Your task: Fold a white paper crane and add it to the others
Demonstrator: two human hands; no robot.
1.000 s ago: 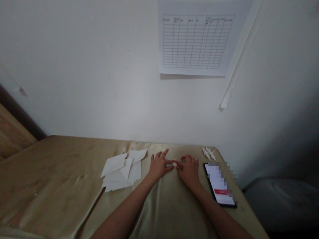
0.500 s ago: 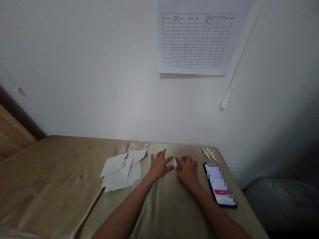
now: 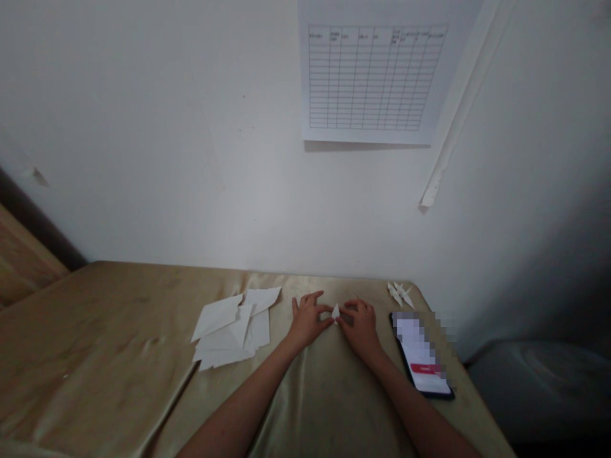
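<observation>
Both hands meet near the far middle of the counter [image 3: 119, 331]; the left hand [image 3: 308, 320] and right hand [image 3: 361, 324] pinch a small white folded paper piece [image 3: 335, 312] between their fingers, closed on it from either side; a second ago the piece lay low and flat under the fingertips, now it stands up as a pointed shape, so a fold looks freshly raised. Loose white sheets [image 3: 233, 326] lie left of the hands; a phone [image 3: 422, 353] lies right; finished folded figures [image 3: 400, 293] sit at the far right corner; a gridded chart [image 3: 370, 76] hangs on the wall.
</observation>
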